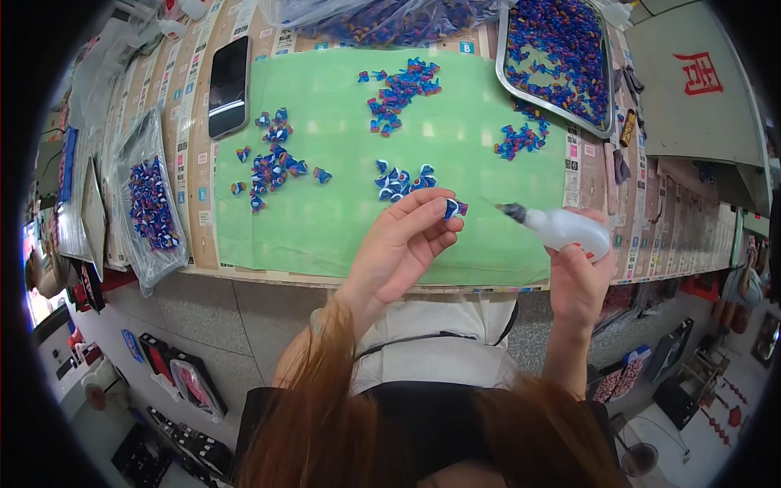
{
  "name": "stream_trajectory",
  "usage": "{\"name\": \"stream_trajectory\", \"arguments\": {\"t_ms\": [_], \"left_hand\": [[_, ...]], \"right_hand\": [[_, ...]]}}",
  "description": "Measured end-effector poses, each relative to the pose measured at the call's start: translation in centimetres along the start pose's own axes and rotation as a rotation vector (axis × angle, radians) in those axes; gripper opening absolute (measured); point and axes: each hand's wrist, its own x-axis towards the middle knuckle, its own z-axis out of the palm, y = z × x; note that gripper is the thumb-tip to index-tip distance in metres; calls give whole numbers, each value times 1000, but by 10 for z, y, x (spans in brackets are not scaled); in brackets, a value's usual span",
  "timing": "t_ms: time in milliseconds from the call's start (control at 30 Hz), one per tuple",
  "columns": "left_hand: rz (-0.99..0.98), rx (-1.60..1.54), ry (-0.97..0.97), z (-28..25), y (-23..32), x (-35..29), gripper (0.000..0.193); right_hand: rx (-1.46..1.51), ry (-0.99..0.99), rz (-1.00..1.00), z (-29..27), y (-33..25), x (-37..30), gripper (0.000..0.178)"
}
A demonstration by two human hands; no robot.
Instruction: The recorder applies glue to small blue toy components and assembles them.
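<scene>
Between thumb and fingers, my left hand (pixel 407 244) pinches a small blue, white and pink plastic piece (pixel 453 209). My right hand (pixel 582 272) grips a translucent squeeze bottle (pixel 573 231), tilted so its dark, thin-tipped nozzle (pixel 511 211) points left toward the piece, with a gap between them. Just beyond my left fingers lies a group of blue and white pieces (pixel 397 184) on the green sheet (pixel 325 228). More blue, white and orange pieces (pixel 275 167) lie farther left. Blue and reddish pieces (pixel 397 99) form a loose pile at the far middle.
A metal tray (pixel 503 73) full of small pieces stands at the far right, with some pieces (pixel 521 140) beside it. A dark phone (pixel 229 88) lies far left. At the left edge is a plastic-covered tray (pixel 175 236) of pieces. A clear bag (pixel 390 20) sits at the back.
</scene>
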Motion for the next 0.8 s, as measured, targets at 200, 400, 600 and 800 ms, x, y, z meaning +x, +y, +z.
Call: {"name": "stream_trajectory", "arguments": {"t_ms": [200, 400, 600, 800], "left_hand": [[-17, -33, 36, -1, 1, -1, 18], [-35, -26, 51, -3, 0, 1, 19], [-47, -55, 29, -5, 0, 1, 20], [-45, -59, 40, -5, 0, 1, 20]], "right_hand": [[-152, 35, -311, 21, 1, -2, 38], [-327, -43, -309, 22, 1, -3, 35], [-310, -41, -284, 26, 1, -3, 35], [-268, -67, -279, 23, 2, -1, 34]]}}
